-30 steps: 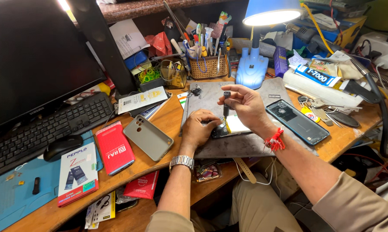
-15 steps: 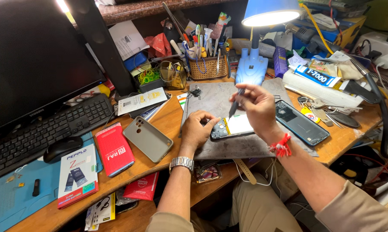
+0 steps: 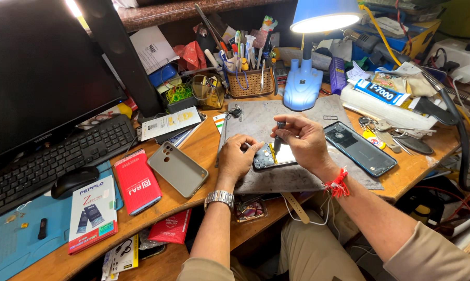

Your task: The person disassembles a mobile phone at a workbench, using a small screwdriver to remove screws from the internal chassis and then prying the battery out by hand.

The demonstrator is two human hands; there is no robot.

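Pinching screwdriver [image 3: 278, 139] upright, right hand [image 3: 305, 143] arched

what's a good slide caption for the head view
Left hand steadies an opened phone while right hand applies a screwdriver.

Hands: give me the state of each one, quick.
Left hand: closed on the phone, steadying it on the mat.
Right hand: closed on a screwdriver, tip down at the phone.

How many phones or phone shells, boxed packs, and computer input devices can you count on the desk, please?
Phones or shells: 3: opened phone under the hands, grey shell, dark teal phone.
Boxed packs: 2: red box, white box.
Input devices: 2: keyboard, mouse.
Total: 7
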